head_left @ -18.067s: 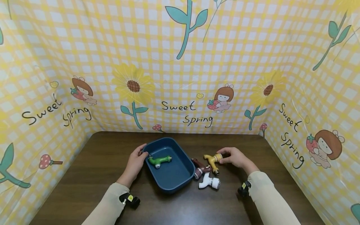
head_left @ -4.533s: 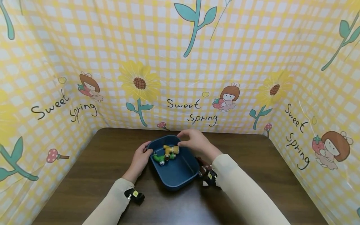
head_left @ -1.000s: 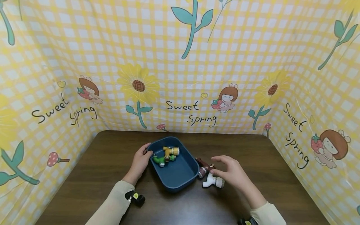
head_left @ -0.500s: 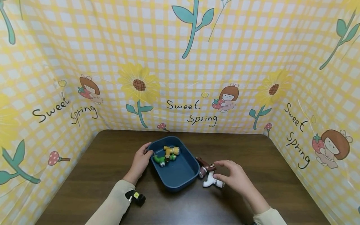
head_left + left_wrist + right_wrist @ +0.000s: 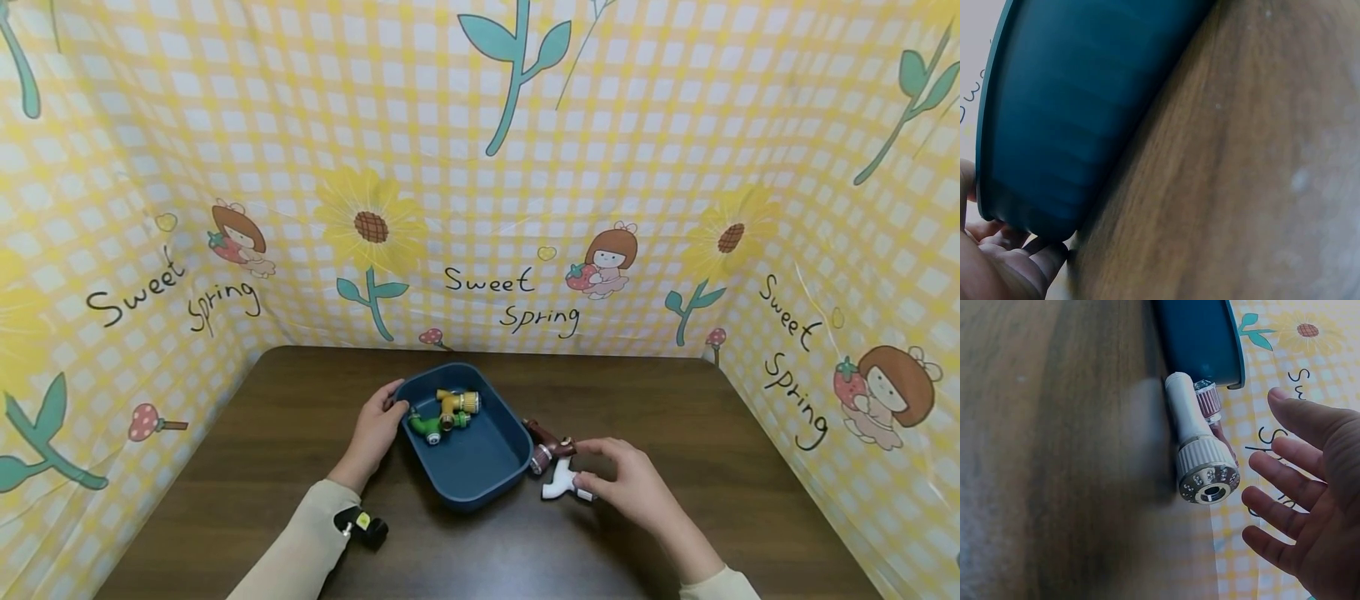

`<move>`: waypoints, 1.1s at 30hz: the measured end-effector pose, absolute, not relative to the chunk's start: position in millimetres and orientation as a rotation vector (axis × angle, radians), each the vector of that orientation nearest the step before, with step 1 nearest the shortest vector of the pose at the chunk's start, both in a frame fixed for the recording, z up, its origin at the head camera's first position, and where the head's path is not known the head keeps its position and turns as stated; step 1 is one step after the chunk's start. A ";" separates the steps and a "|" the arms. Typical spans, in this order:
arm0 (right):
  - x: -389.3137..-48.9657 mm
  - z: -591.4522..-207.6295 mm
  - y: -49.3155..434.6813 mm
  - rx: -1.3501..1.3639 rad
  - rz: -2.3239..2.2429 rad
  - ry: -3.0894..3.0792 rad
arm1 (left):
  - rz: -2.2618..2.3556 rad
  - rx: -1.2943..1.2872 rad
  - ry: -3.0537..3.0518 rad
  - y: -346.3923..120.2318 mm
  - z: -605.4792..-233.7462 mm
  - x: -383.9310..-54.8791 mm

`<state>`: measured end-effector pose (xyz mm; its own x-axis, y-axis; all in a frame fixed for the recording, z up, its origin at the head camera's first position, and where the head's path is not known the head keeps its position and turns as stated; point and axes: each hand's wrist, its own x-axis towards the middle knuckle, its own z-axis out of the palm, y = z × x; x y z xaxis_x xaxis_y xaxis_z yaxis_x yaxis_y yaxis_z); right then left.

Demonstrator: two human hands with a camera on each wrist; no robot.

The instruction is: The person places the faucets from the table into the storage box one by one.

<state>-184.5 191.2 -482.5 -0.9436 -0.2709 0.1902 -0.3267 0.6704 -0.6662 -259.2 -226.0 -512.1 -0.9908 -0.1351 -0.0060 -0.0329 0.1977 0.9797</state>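
My left hand [image 5: 377, 429] grips the left rim of the dark blue plastic basin [image 5: 468, 487], thumb over the edge; the left wrist view shows its fingers against the basin's outer wall [image 5: 1079, 119]. Inside the basin lie a green tap [image 5: 425, 427] and a yellow tap [image 5: 454, 403], touching each other. On the table, against the basin's right side, are a brown tap [image 5: 545, 450] and, nearer me, a white tap [image 5: 558, 481]. Over the white tap's knob my right hand [image 5: 633, 483] hovers with spread fingers; the right wrist view shows a gap between hand and white tap [image 5: 1188, 415].
The dark wooden table [image 5: 480, 554] runs up to a yellow checked cloth [image 5: 480, 208] that stands behind it and on both sides. A strapped black camera [image 5: 363, 527] sits at the left wrist.
Since the oldest frame, the yellow tap has gone from the table into the basin with the right hand, which then came back. Over the last second that hand has lowered slightly toward the white tap.
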 end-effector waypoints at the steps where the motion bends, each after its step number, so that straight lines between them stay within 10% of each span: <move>1: -184.1 -483.7 192.0 0.496 1.140 -2.807 | -1.934 0.165 -2.367 -226.0 -512.3 -259.3; 33: -178.9 -502.1 201.0 0.424 1.042 -2.855 | -1.921 0.155 -2.375 -226.9 -513.1 -259.5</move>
